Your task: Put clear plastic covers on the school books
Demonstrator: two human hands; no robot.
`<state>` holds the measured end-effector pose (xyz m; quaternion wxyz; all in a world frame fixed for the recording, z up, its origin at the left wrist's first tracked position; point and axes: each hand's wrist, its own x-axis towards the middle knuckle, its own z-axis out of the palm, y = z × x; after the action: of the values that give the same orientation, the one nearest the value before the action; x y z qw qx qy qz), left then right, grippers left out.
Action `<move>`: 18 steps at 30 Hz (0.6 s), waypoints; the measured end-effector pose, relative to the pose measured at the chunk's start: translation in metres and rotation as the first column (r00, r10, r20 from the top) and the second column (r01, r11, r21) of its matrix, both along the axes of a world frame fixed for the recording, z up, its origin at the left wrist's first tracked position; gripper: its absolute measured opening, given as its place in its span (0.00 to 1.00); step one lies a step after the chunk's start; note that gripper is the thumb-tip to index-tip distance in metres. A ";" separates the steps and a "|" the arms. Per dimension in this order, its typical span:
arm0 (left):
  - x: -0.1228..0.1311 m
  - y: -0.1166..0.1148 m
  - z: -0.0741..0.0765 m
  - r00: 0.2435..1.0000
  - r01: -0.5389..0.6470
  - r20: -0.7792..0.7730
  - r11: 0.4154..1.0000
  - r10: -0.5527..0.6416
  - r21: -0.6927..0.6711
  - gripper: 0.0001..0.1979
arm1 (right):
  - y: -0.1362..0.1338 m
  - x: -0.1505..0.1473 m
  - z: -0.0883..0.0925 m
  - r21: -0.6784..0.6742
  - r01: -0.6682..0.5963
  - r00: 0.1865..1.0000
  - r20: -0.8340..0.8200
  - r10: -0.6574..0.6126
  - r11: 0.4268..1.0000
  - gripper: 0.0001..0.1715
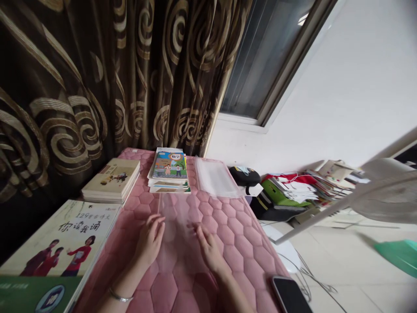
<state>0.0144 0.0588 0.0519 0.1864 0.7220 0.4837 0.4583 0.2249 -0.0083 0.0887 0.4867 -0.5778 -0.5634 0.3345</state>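
Observation:
A clear plastic book cover point(178, 250) lies over the pink quilted mat point(163, 289) between my two hands. My left hand point(151, 239) has its fingers curled at the left edge of the cover, with a silver bracelet on the wrist. At the opposite edge, my right hand point(209, 248) holds the plastic between thumb and fingers; its fingertips are slightly blurred. Just beyond the cover is a stack of textbooks point(169, 167) with a blue illustrated one on top. A pile of clear plastic covers point(216, 177) rests to the right of that stack.
Tan books point(112, 178) and a large poetry book point(61, 243) line the left side. A phone point(289, 295) lies at the near right edge. Patterned curtains point(130, 78) hang behind. Right of the mat are a fan point(381, 191), cables and heaped papers point(295, 189).

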 end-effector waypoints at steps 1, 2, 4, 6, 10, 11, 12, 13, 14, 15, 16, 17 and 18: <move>-0.001 -0.003 0.008 0.999 0.025 0.046 0.997 -0.022 -0.067 0.21 | -0.004 -0.008 0.003 0.019 -0.077 0.997 0.022 0.077 0.997 0.36; -0.002 -0.006 0.015 0.996 0.043 0.088 0.990 -0.031 -0.137 0.23 | -0.007 -0.017 0.006 0.033 -0.163 0.985 0.066 0.160 0.986 0.35; -0.006 -0.008 0.024 0.987 0.060 0.163 0.962 -0.017 -0.266 0.25 | -0.012 -0.033 0.011 0.028 -0.331 0.927 0.199 0.320 0.943 0.32; -0.009 -0.006 0.025 0.975 0.065 0.222 0.935 0.016 -0.350 0.23 | -0.014 -0.043 0.013 -0.007 -0.454 0.838 0.335 0.430 0.891 0.29; -0.017 0.007 0.010 0.970 0.057 0.236 0.882 0.062 -0.468 0.20 | -0.003 -0.037 0.005 0.019 -0.304 0.853 0.450 0.263 0.953 0.23; -0.019 0.010 0.006 0.970 0.052 0.233 0.864 0.076 -0.500 0.19 | 0.002 -0.029 0.001 0.039 -0.165 0.878 0.461 0.129 0.986 0.22; -0.022 0.013 0.002 0.968 0.047 0.234 0.850 0.091 -0.525 0.18 | 0.008 -0.019 -0.004 0.055 -0.007 0.881 0.473 -0.020 0.998 0.21; -0.024 0.016 -0.002 0.966 0.042 0.236 0.842 0.103 -0.538 0.17 | 0.014 -0.009 -0.009 0.054 0.154 0.849 0.503 -0.160 0.987 0.22; -0.027 0.018 -0.004 0.966 0.039 0.238 0.843 0.106 -0.536 0.16 | 0.020 0.001 -0.013 0.029 0.260 0.801 0.552 -0.233 0.965 0.24; -0.029 0.018 -0.006 0.967 0.036 0.233 0.853 0.101 -0.521 0.15 | 0.025 0.009 -0.017 -0.007 0.325 0.771 0.581 -0.261 0.946 0.25; -0.030 0.018 -0.007 0.970 0.030 0.222 0.865 0.095 -0.500 0.14 | 0.029 0.016 -0.020 -0.047 0.359 0.760 0.594 -0.263 0.932 0.27; -0.030 0.018 -0.007 0.974 0.024 0.208 0.875 0.089 -0.483 0.13 | 0.033 0.020 -0.022 -0.086 0.371 0.762 0.597 -0.250 0.925 0.28; -0.030 0.017 -0.007 0.977 0.019 0.195 0.881 0.084 -0.473 0.12 | 0.035 0.021 -0.023 -0.119 0.368 0.779 0.581 -0.236 0.922 0.29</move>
<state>-0.0152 0.0757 0.0449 0.3986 0.5942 0.5705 0.4032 0.2462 0.0267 0.0654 0.2801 -0.7843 -0.5378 0.1308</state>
